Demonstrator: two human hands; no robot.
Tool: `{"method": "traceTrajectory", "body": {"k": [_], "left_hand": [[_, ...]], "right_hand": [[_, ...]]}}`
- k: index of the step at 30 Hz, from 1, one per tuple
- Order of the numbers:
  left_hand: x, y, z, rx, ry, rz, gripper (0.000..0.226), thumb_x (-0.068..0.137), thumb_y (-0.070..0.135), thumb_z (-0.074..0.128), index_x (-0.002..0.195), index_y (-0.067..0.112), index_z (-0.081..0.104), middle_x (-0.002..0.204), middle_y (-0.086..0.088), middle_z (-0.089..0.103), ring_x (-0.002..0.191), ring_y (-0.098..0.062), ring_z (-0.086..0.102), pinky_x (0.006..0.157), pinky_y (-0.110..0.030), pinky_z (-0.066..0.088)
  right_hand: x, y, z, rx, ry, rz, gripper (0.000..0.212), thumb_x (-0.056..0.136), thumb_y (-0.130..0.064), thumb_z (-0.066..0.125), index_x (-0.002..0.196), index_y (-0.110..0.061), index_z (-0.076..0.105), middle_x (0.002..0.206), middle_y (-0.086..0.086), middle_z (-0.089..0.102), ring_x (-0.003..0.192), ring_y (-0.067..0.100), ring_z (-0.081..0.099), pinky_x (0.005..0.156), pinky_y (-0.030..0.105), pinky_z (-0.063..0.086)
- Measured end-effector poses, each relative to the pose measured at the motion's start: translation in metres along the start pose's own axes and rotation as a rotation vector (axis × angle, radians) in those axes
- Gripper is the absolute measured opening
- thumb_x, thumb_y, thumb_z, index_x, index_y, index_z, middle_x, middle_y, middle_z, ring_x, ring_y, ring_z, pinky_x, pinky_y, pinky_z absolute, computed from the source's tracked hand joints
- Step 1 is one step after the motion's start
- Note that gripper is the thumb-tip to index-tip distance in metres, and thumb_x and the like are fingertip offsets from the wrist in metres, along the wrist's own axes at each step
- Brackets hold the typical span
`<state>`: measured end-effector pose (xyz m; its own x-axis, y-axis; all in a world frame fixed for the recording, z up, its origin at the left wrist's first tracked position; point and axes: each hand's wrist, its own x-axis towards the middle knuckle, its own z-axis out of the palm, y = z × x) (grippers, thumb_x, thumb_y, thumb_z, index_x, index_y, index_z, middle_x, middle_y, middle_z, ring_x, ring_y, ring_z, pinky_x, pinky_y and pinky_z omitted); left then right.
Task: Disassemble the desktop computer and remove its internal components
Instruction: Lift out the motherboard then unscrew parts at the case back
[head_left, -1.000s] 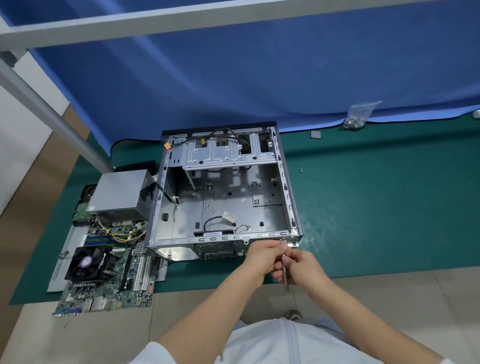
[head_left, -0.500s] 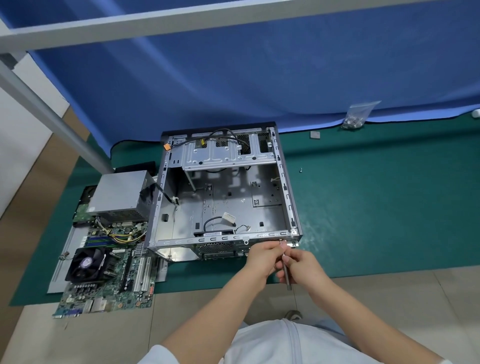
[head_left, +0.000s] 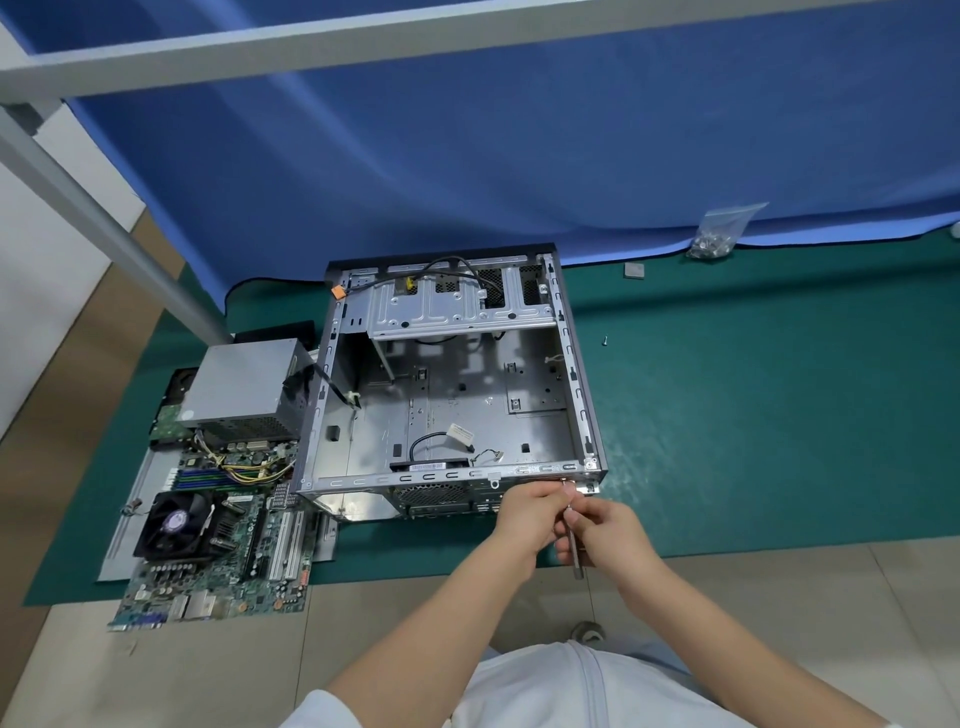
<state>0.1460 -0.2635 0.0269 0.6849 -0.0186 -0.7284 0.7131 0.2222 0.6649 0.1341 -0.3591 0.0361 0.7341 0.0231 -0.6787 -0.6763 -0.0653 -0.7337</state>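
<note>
While right hand (head_left: 610, 535) grips the screwdriver (head_left: 573, 535) at the computer case (head_left: 452, 384) near-right corner, left hand (head_left: 530, 512) pinches its shaft near the tip.

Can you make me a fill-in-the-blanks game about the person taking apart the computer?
1. The right hand holds a thin metal ____.
2. The motherboard lies to the ____ of the computer case.
3. The mat under the case is ____.
4. The clear bag of screws sits by the ____ curtain.

Missing words: screwdriver; left; green; blue
</note>
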Motion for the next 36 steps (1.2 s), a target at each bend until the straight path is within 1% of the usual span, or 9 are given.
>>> {"method": "traceTrajectory", "body": {"k": [3, 6, 14, 17, 21, 28, 30, 33, 36], "left_hand": [[0.0, 0.0, -0.001, -0.045, 0.012, -0.016, 0.007, 0.09, 0.007, 0.062, 0.092, 0.002, 0.066, 0.08, -0.017, 0.06, 0.056, -0.018, 0.05, 0.048, -0.026, 0.044], [0.001, -0.002, -0.002, -0.028, 0.019, -0.021, 0.014, 0.088, 0.009, 0.065, 0.099, -0.001, 0.067, 0.08, -0.014, 0.064, 0.06, -0.018, 0.056, 0.053, -0.027, 0.049], [0.004, 0.003, 0.001, 0.041, 0.088, -0.044, 0.013, 0.091, 0.011, 0.062, 0.091, 0.001, 0.07, 0.072, -0.004, 0.071, 0.036, -0.011, 0.047, 0.039, -0.018, 0.039], [0.004, 0.004, 0.0, 0.015, 0.075, -0.042, 0.012, 0.09, 0.009, 0.062, 0.096, 0.001, 0.069, 0.082, -0.004, 0.072, 0.049, -0.008, 0.06, 0.048, -0.017, 0.047], [0.003, 0.006, -0.006, 0.028, 0.019, -0.048, 0.015, 0.088, 0.009, 0.065, 0.1, 0.001, 0.069, 0.091, -0.01, 0.071, 0.06, -0.012, 0.059, 0.061, -0.022, 0.051], [-0.001, 0.008, 0.0, 0.12, 0.031, -0.031, 0.016, 0.088, 0.012, 0.067, 0.089, -0.003, 0.07, 0.075, -0.017, 0.063, 0.038, -0.013, 0.044, 0.041, -0.02, 0.04], [0.0, 0.009, 0.002, 0.115, 0.052, -0.047, 0.013, 0.089, 0.012, 0.065, 0.086, 0.0, 0.07, 0.075, -0.014, 0.066, 0.046, -0.017, 0.053, 0.045, -0.023, 0.045], [0.002, 0.008, 0.004, 0.084, 0.079, -0.069, 0.015, 0.091, 0.009, 0.061, 0.079, 0.013, 0.07, 0.084, -0.005, 0.071, 0.076, -0.021, 0.066, 0.058, -0.026, 0.054], [0.001, 0.007, 0.003, -0.004, 0.035, -0.094, 0.022, 0.095, 0.005, 0.052, 0.084, 0.012, 0.07, 0.084, -0.002, 0.071, 0.077, -0.02, 0.066, 0.071, -0.029, 0.056]], "right_hand": [[-0.002, -0.001, -0.002, -0.01, 0.018, -0.019, 0.013, 0.094, 0.003, 0.05, 0.086, -0.001, 0.06, 0.065, 0.014, 0.059, 0.046, 0.014, 0.056, 0.047, 0.024, 0.053], [-0.005, -0.003, -0.003, 0.002, 0.008, -0.017, 0.011, 0.093, 0.003, 0.052, 0.086, 0.0, 0.06, 0.068, 0.016, 0.061, 0.051, 0.018, 0.057, 0.05, 0.025, 0.055], [-0.012, -0.014, -0.007, 0.03, -0.18, 0.157, 0.021, 0.097, 0.003, 0.043, 0.081, 0.002, 0.056, 0.067, 0.013, 0.06, 0.052, 0.018, 0.057, 0.051, 0.025, 0.052], [-0.009, -0.014, -0.01, -0.03, -0.164, 0.165, 0.02, 0.096, 0.006, 0.043, 0.084, 0.001, 0.057, 0.071, 0.013, 0.062, 0.055, 0.019, 0.061, 0.056, 0.028, 0.053], [-0.008, -0.016, -0.008, -0.058, -0.159, 0.175, 0.019, 0.095, 0.006, 0.045, 0.083, -0.001, 0.056, 0.067, 0.011, 0.061, 0.053, 0.018, 0.062, 0.058, 0.029, 0.054], [-0.004, -0.016, -0.006, -0.115, -0.087, 0.188, 0.011, 0.094, 0.007, 0.049, 0.086, 0.001, 0.054, 0.067, 0.014, 0.06, 0.057, 0.022, 0.06, 0.058, 0.032, 0.054], [-0.003, -0.014, -0.005, -0.142, -0.057, 0.182, 0.014, 0.091, 0.007, 0.053, 0.079, 0.0, 0.054, 0.065, 0.014, 0.06, 0.055, 0.023, 0.06, 0.056, 0.033, 0.054], [-0.001, -0.011, -0.007, -0.24, -0.007, 0.119, 0.017, 0.083, 0.005, 0.067, 0.072, -0.003, 0.056, 0.064, 0.012, 0.064, 0.055, 0.023, 0.064, 0.065, 0.041, 0.058], [-0.001, -0.009, -0.008, -0.278, 0.005, 0.094, 0.024, 0.078, 0.0, 0.074, 0.066, -0.006, 0.054, 0.058, 0.008, 0.064, 0.051, 0.019, 0.064, 0.063, 0.036, 0.057]]}}
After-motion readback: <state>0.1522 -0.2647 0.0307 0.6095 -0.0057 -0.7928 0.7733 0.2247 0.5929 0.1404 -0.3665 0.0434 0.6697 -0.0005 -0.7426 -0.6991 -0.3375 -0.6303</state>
